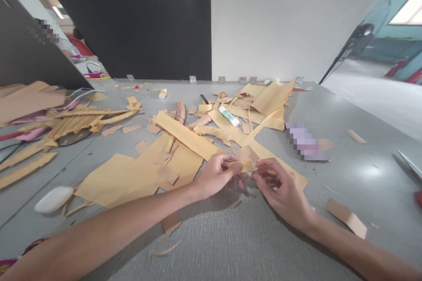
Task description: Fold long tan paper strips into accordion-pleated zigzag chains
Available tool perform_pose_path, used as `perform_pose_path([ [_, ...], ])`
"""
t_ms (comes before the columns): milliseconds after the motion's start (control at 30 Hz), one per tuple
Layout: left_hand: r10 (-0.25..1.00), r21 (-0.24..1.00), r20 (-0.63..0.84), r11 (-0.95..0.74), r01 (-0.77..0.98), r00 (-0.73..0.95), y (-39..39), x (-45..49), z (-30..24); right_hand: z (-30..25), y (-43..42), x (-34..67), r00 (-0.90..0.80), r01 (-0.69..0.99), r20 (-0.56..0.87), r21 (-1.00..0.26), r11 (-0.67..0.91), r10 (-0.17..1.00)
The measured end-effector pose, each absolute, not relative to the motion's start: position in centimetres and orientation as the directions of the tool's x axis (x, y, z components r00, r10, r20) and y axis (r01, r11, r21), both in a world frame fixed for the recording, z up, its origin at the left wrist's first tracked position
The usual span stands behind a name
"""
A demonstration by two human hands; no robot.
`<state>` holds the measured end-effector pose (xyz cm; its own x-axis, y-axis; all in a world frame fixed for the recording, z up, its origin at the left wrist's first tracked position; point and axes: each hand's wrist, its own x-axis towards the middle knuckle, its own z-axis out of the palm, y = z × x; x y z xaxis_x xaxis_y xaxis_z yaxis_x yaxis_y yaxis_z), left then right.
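Observation:
My left hand pinches a small folded piece of tan paper between thumb and fingers, just above the table. At the right end of that piece, the fingers of my right hand are drawn together; a tiny pale bit shows at their tips, too small to name. Behind both hands lies a brown paper scrap on a larger tan sheet. A long folded paper strip reaches toward my left hand from the upper left. Beyond it are a pleated paper curl and a glue stick.
Tan sheets and cut scraps cover much of the grey table. A white rounded object lies at left, near fan-like pleated paper. A blurred-out phone-like object and scissors-like blades are at right. Black and white panels stand behind.

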<state>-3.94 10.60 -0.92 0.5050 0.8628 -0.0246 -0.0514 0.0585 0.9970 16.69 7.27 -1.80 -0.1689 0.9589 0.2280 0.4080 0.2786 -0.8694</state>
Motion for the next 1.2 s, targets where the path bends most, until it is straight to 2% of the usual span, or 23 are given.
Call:
perform_pose_path([
  [200,0.832,0.994,0.000,0.061,-0.091,0.555,10.7,-4.0,-0.9,-2.0,7.0,16.6,-0.125,0.487,0.330,-0.801,0.347,0.936],
  [300,0.802,0.991,0.014,0.068,-0.116,0.597,10.7,-4.0,-0.9,-2.1,6.9,16.7,-0.132,0.514,0.336,-0.781,0.354,0.933],
  [467,0.786,0.993,0.046,0.034,-0.117,0.617,10.6,-4.0,-0.7,-2.1,7.0,16.8,-0.165,0.499,0.258,-0.811,0.306,0.952],
  [667,0.794,0.998,0.039,-0.007,-0.056,0.607,10.2,-3.9,-0.3,-1.2,7.3,16.6,-0.274,0.358,0.081,-0.916,0.179,0.958],
  [800,0.787,1.000,0.014,-0.005,-0.016,0.617,10.2,-3.9,-0.2,-1.1,7.3,16.6,-0.322,0.329,0.032,-0.933,0.143,0.946],
  [1067,0.857,1.000,-0.001,-0.004,0.010,0.516,10.0,-4.1,-0.9,-1.1,7.5,16.7,-0.209,0.310,0.015,-0.947,0.080,0.978],
  [1200,0.844,1.000,-0.007,0.002,0.010,0.536,10.2,-4.0,-1.1,-1.0,7.7,16.7,-0.186,0.307,0.006,-0.950,0.064,0.983],
])
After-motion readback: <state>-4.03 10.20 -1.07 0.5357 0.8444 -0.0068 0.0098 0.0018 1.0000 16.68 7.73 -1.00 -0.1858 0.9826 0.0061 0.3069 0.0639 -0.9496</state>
